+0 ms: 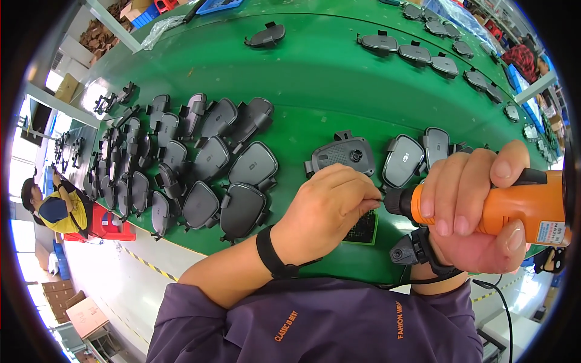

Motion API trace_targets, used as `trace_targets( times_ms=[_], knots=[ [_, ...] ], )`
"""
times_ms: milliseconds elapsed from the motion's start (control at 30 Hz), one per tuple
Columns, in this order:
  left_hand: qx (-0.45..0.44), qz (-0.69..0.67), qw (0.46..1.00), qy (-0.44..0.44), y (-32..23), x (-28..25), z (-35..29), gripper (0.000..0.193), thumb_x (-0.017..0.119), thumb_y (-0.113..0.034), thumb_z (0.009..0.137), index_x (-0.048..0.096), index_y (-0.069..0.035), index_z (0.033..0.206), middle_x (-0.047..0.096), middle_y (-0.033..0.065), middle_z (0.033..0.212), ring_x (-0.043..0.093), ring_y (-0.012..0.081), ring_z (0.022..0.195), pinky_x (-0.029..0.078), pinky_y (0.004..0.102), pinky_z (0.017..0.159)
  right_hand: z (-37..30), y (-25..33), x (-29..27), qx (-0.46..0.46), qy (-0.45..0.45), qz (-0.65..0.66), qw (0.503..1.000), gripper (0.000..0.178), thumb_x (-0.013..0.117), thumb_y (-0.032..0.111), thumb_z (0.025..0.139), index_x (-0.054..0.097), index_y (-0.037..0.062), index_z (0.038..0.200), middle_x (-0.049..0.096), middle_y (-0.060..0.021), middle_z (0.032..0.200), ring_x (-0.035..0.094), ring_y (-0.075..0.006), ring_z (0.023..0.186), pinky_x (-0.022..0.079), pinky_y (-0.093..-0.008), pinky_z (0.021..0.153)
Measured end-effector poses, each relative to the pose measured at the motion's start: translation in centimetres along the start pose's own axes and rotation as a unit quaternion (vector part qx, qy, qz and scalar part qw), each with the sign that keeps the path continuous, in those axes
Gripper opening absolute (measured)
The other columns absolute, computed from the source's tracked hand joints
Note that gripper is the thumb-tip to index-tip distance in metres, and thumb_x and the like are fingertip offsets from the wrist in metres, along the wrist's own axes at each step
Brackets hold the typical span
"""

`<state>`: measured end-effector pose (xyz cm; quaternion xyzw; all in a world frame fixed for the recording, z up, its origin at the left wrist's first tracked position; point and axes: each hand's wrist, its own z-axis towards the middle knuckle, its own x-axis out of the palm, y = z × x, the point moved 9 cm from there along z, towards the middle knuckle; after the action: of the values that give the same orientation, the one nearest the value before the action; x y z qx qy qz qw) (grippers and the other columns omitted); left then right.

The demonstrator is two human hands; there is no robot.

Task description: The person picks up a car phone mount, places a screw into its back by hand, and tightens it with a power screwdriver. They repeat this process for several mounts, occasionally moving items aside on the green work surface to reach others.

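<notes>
My right hand [469,199] is wrapped round an orange electric screwdriver [523,204], which lies nearly level with its black nose pointing left. The thumb and fingertips of my left hand [327,209] are pinched together just off that nose; what they hold is too small to make out. Below those fingertips sits a small green-rimmed tray [374,233] with dark contents, partly hidden by the hand. Just beyond my left hand a dark grey phone holder [336,152] lies back side up, showing a round knob. Another phone holder [403,160] with a glossy face lies to its right.
Many black phone holders [244,210] crowd the green table [302,85] on the left. More stand in a row [414,53] at the far right. A single phone holder [267,35] lies at the back. A person [57,206] in yellow sits by a red stool [109,225] at left.
</notes>
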<state>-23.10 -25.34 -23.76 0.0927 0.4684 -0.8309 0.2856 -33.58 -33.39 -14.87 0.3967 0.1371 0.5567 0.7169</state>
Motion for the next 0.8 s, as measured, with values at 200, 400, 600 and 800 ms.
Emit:
trace_targets(
  times_ms=[200,400,600,800],
  knots=[
    [0.019,0.046,0.998,-0.032,-0.4,-0.7,0.8,0.02,0.077,-0.003,0.074,0.066,-0.003,0.091,0.066,0.008,0.087,0.064,0.0305,0.086,0.051,0.04,0.08,0.0,0.0,-0.3,-0.008,0.0,-0.025,1.0,0.045,0.063,0.035,0.092,0.045,0.0064,0.121,0.055,-0.0001,0.072,0.054,-0.0138,0.062,0.049,-0.0313,0.064],
    [-0.034,0.094,0.995,-0.01,0.5,-0.8,1.4,0.035,0.079,0.0,0.071,0.067,-0.003,0.104,0.066,0.0149,0.112,0.064,0.0354,0.102,0.053,0.0396,0.085,-0.2,-0.6,-1.3,0.001,-0.079,-0.075,0.994,0.047,0.057,0.038,0.095,0.046,0.0033,0.125,0.054,-0.0017,0.071,0.052,-0.0148,0.06,0.049,-0.0333,0.064],
    [-0.169,0.202,0.961,0.089,5.1,-1.2,-0.1,0.039,0.077,-0.002,0.075,0.066,-0.005,0.113,0.059,0.0207,0.127,0.06,0.0399,0.113,0.051,0.0421,0.094,0.0,-4.2,-4.1,0.084,-0.175,-0.189,0.963,0.043,0.054,0.035,0.093,0.049,-0.0007,0.117,0.052,-0.0033,0.067,0.052,-0.015,0.057,0.049,-0.0342,0.061],
    [-0.172,0.193,0.959,0.113,5.5,-1.0,-0.4,0.038,0.074,-0.002,0.078,0.066,-0.006,0.115,0.058,0.0234,0.127,0.057,0.041,0.117,0.047,0.0455,0.1,-0.2,-6.7,-5.0,0.071,-0.137,-0.122,0.981,0.038,0.055,0.03,0.092,0.051,-0.0005,0.114,0.052,-0.0037,0.065,0.053,-0.0152,0.056,0.049,-0.0342,0.059]
  ],
)
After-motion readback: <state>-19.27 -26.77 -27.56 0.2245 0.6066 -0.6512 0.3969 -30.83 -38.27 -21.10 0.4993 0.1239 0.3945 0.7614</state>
